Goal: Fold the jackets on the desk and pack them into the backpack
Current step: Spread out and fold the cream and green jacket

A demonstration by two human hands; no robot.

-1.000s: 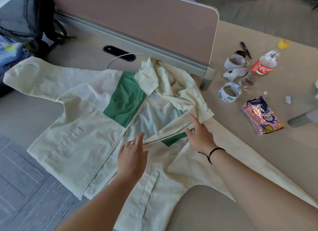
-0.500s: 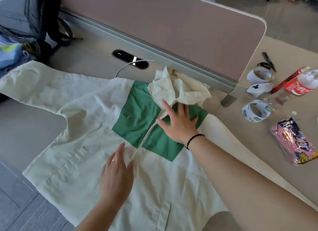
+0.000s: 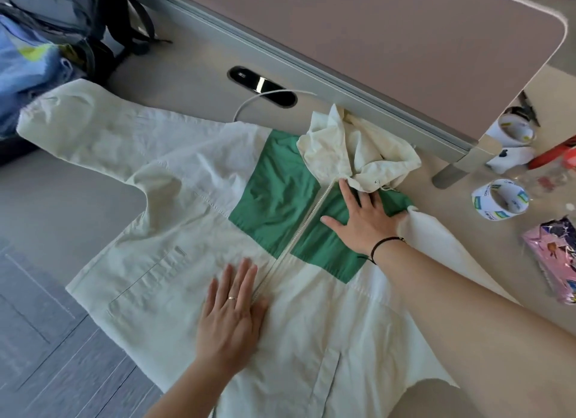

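Hands first, since they sit nearest you: your left hand [image 3: 229, 315] lies flat on the pale front panel of the jacket [image 3: 174, 230], fingers straight and close together, just left of the zipper [image 3: 293, 237], with a ring on one finger. Nothing is gripped; the palm presses the cloth down. Your right hand [image 3: 364, 221] rests farther up, fingers spread wide over the green chest panel [image 3: 274, 193] on the right side of the zipper, also flat and holding nothing. A dark band circles that wrist.

Between and around both hands the jacket lies face up and closed on the desk [image 3: 78, 199], its lower hem hanging over the near edge. One sleeve stretches away to the left, the other runs toward the right under your right forearm. Its crumpled hood [image 3: 352, 149] bunches just beyond your right fingertips, against the base of the partition [image 3: 389, 43].

To the right, well apart from the jacket, you have a pink snack packet [image 3: 554, 255], then two rolls of tape [image 3: 500, 198] and a red-labelled bottle partly cut off by the frame. Beyond the jacket, a white cable [image 3: 258, 98] leaves the cable port [image 3: 261, 85]. At far left the dark backpack [image 3: 93, 22] stands beside a blue garment [image 3: 28, 65].
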